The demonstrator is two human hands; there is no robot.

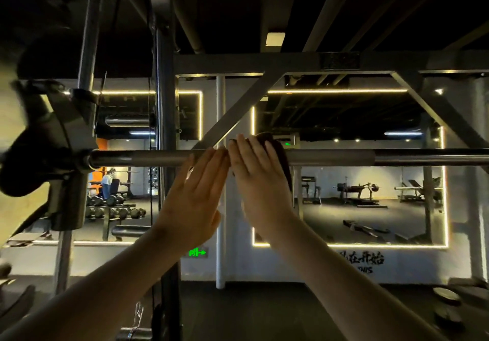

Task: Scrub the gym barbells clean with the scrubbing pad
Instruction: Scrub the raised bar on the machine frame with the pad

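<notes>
Dim gym space fills the head view: black ceiling, grey rack beams (238, 107), and wall mirrors (370, 182) edged with yellow light strips, reflecting a dumbbell rack (113, 208) and benches. Across the middle runs the barbell (158, 157), its long axis level from left to right at about head height. Its left end meets a dark collar and carriage on the rack's upright; its right end is cut off by the frame edge. Both hands reach up to it side by side. The left hand (197, 197) is flat and open, fingertips touching the bar, gripping nothing. The right hand (260, 182) presses a dark scrubbing pad (279, 152) draped over the bar, fingers extended rather than curled. Most of the pad is hidden behind that hand, so its shape is hard to make out.
</notes>
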